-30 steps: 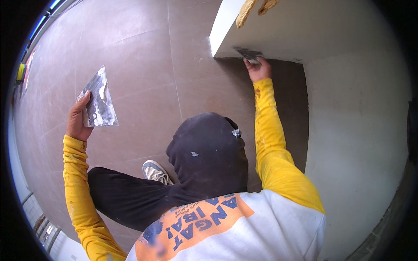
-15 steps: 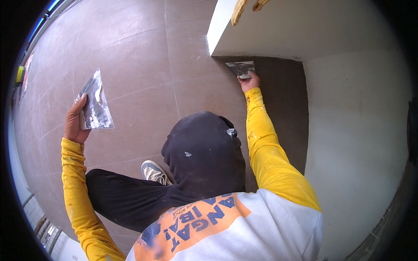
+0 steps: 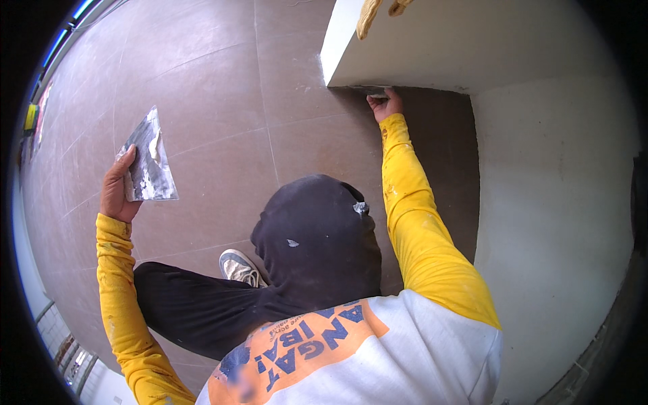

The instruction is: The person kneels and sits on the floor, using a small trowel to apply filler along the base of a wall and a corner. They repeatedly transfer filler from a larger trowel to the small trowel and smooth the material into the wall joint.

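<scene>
My left hand (image 3: pixel 119 190) is closed on a flat, tapering metal putty scraper (image 3: pixel 150 158), holding it up over the floor at the left. White and grey filler is smeared across its face. Ahead and to the right, my right hand (image 3: pixel 387 106) grips a second metal scraper (image 3: pixel 370 90) at the foot of the white wall (image 3: pixel 418 64). This blade appears nearly edge-on along the line where wall and floor meet. The fingers cover part of it, and whether its edge touches the wall cannot be made out.
Brown tiled floor (image 3: pixel 202 155) with pale joints spreads ahead and left. Another white wall face (image 3: pixel 547 175) rises close on the right. Tan glove-like fingers (image 3: pixel 368 19) hang at the top. My bent leg (image 3: pixel 196 304) and shoe (image 3: pixel 239 268) rest below.
My right hand has moved forward a little toward the wall's foot, and its scraper has turned from face-on to nearly edge-on. The left hand and its scraper have hardly moved.
</scene>
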Demonstrator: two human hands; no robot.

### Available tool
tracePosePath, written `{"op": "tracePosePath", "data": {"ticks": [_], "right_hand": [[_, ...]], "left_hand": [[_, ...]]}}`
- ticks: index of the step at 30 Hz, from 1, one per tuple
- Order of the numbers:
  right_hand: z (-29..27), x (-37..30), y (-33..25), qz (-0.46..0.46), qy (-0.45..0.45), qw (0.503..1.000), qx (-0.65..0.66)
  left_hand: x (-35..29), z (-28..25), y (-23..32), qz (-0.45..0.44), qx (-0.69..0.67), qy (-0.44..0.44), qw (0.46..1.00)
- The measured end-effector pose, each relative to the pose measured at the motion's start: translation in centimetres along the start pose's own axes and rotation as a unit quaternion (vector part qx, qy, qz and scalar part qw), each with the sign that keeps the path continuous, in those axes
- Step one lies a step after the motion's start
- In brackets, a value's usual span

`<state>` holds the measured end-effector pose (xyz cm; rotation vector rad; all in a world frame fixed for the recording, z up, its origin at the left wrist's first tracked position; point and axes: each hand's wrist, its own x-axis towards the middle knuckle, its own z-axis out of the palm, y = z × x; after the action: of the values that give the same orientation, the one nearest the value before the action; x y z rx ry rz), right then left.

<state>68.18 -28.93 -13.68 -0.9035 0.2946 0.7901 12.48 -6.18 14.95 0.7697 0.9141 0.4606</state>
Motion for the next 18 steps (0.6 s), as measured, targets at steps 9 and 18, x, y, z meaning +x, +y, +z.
{"op": "tracePosePath", "data": {"ticks": [9,18], "right_hand": [[8.6,-5.2,2.7,-0.068,-0.018,0.991,-0.117],[3.5,-8.5,5.1,-0.043,0.034,0.997,-0.051]], "left_hand": [[0.3,0.1,-0.1,-0.003,-0.008,-0.005,1.000],[0.1,0.0,0.0,0.003,-0.011,-0.001,1.000]]}}
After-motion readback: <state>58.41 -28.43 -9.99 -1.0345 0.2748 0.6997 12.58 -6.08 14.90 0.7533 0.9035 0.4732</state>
